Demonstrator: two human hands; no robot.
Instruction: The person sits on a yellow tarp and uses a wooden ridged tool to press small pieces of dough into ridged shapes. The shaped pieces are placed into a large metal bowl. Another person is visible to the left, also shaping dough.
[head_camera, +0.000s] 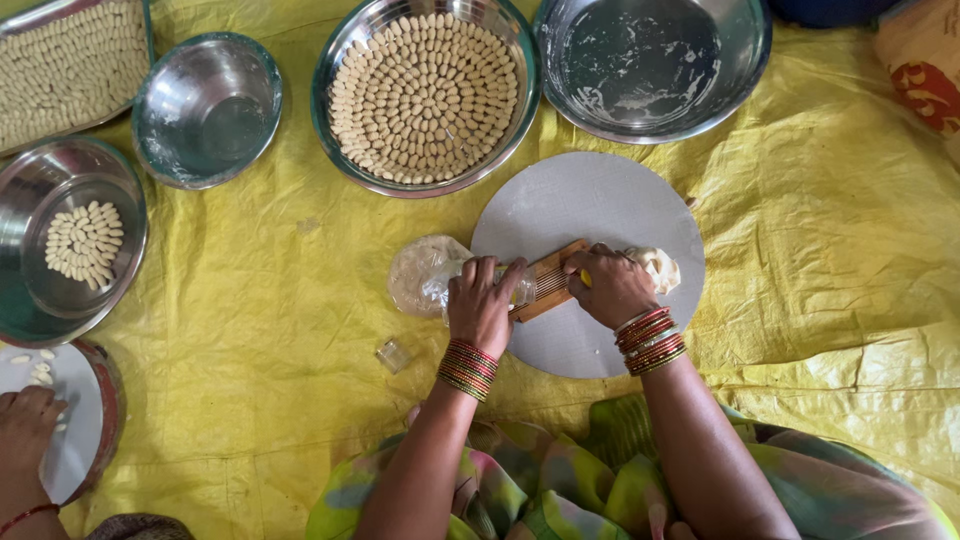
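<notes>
While large round steel bowl (425, 92) sits full of shaped dough pcs, left hand (482, 302) pins ribbed wooden board (548, 280), right hand (610, 285) fingers curled on leftover dough lump (657, 267); work approx. mostly done

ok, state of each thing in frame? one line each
left hand: pressing the ridged wooden board
right hand: on the board, holding dough
round grey board: flat on the yellow sheet
centre bowl: full of shaped pieces
top-right bowl: empty, floury
small bowl: empty
</notes>
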